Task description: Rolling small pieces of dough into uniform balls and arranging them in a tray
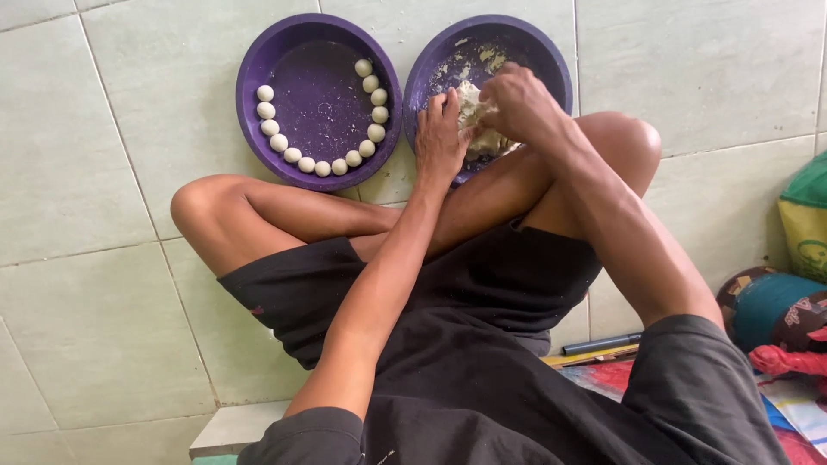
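In the right purple bowl [551,69], both hands' grips [442,138] [521,102] pinch the dough lump [475,116] between them.

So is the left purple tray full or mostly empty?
Mostly empty: the left tray holds only one curved row of dough balls along its rim, with its middle bare.

Floor [103,284]: large pale grey-green tiles, thin dark grout lines, lit evenly and softly. Right edge: green and yellow sack [808,220]; blue round object with patterned cloth [775,310]; red fabric [797,360]; dark tube [601,344] lying on a colourful mat [801,413].
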